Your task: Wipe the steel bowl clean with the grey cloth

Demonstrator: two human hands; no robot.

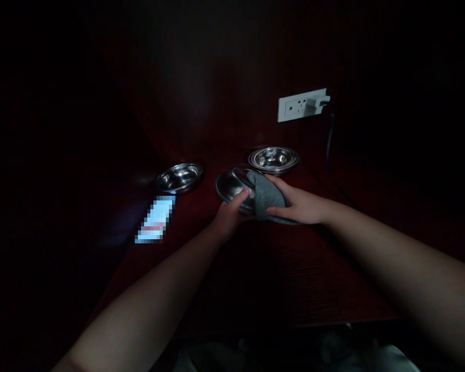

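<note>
My left hand (pixel 229 216) grips the near rim of a steel bowl (pixel 231 185), which is tilted above the dark red table (pixel 294 279). My right hand (pixel 294 204) presses a grey cloth (pixel 264 199) against the bowl's right side, fingers wrapped around the cloth. The cloth covers part of the bowl and hangs below my right palm.
A second steel bowl (pixel 179 177) sits to the left on the table, and a stack of steel bowls (pixel 274 159) stands just behind my hands. A lit phone screen (pixel 155 219) lies at left. A white wall socket (pixel 300 105) with plug and black cable (pixel 329 150) is at the back.
</note>
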